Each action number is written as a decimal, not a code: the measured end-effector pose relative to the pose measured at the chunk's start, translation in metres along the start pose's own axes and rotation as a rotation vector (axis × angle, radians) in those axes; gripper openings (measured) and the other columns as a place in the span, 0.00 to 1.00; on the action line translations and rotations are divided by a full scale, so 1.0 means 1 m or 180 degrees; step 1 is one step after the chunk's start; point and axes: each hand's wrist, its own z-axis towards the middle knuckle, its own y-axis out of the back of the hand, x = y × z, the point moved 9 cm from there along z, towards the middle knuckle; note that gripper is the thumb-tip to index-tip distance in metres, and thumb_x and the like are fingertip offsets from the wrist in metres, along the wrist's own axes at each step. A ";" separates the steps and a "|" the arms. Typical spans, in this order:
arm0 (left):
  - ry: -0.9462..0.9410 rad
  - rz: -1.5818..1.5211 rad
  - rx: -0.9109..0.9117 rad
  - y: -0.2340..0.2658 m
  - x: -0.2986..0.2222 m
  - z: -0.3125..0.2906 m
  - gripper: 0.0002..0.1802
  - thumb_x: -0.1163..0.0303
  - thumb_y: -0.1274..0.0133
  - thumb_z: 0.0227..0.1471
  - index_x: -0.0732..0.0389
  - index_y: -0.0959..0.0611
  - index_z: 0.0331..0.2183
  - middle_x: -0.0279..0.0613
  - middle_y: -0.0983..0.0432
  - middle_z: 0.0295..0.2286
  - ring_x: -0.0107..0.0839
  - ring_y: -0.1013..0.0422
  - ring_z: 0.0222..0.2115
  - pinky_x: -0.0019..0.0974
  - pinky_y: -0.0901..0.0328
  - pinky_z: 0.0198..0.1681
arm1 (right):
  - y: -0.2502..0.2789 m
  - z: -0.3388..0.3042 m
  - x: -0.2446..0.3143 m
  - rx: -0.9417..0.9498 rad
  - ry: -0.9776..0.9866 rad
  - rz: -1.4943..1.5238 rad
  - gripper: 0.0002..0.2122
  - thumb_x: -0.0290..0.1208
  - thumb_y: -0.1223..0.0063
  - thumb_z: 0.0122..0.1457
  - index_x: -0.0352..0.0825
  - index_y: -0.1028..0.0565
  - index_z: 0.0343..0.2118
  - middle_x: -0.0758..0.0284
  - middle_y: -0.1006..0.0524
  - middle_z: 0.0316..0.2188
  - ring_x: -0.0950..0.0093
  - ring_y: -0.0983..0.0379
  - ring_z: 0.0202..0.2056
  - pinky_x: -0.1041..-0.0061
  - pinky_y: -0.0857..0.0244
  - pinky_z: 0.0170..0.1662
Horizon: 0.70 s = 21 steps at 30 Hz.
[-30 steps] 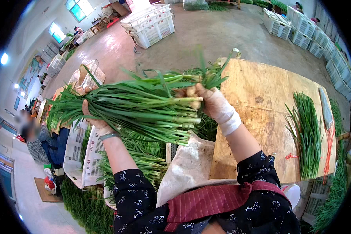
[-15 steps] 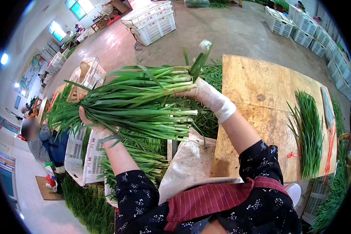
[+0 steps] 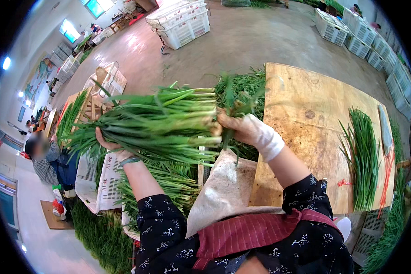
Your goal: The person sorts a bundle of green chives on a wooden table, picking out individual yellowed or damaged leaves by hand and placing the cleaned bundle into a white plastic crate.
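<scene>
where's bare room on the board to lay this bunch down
The wide wooden board is bare across its middle and far end, between the gloved right hand and the flat row of green stalks near its right edge. The left side is crowded: the big bunch of green stalks in the left hand, and heaped stalks in the white crate.

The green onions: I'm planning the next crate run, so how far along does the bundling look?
Done: one small sorted row of greens lies on the wooden board. In hand: a thick bunch of green onions, left hand under the leaves, gloved right hand at the cut ends. Left: loose onions heaped below.
</scene>
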 end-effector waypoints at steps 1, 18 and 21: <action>-0.0025 -0.0313 0.0477 -0.008 -0.003 0.003 0.21 0.58 0.53 0.49 0.54 0.27 0.45 0.43 0.31 0.44 0.38 0.35 0.46 0.48 0.41 0.51 | -0.007 -0.010 0.009 0.0310 0.0144 0.0117 0.14 0.40 0.54 0.59 0.31 0.27 0.30 0.68 0.27 0.25 0.76 0.32 0.32 0.75 0.37 0.44; 0.0033 -0.1541 0.2035 -0.033 -0.035 -0.004 0.10 0.67 0.52 0.50 0.56 0.31 0.36 0.34 0.35 0.33 0.28 0.37 0.40 0.43 0.45 0.53 | 0.129 0.008 0.064 -0.1660 -0.1589 -0.4718 0.36 0.64 0.57 0.50 0.30 0.27 0.44 0.55 0.25 0.41 0.62 0.30 0.46 0.69 0.38 0.48; 0.0014 -0.1610 0.2231 -0.052 -0.033 -0.007 0.11 0.68 0.51 0.50 0.56 0.32 0.36 0.33 0.37 0.33 0.27 0.37 0.40 0.43 0.46 0.54 | 0.058 0.026 0.046 -0.0626 -0.0628 -0.2667 0.36 0.64 0.56 0.49 0.30 0.27 0.44 0.54 0.26 0.42 0.65 0.30 0.45 0.72 0.40 0.50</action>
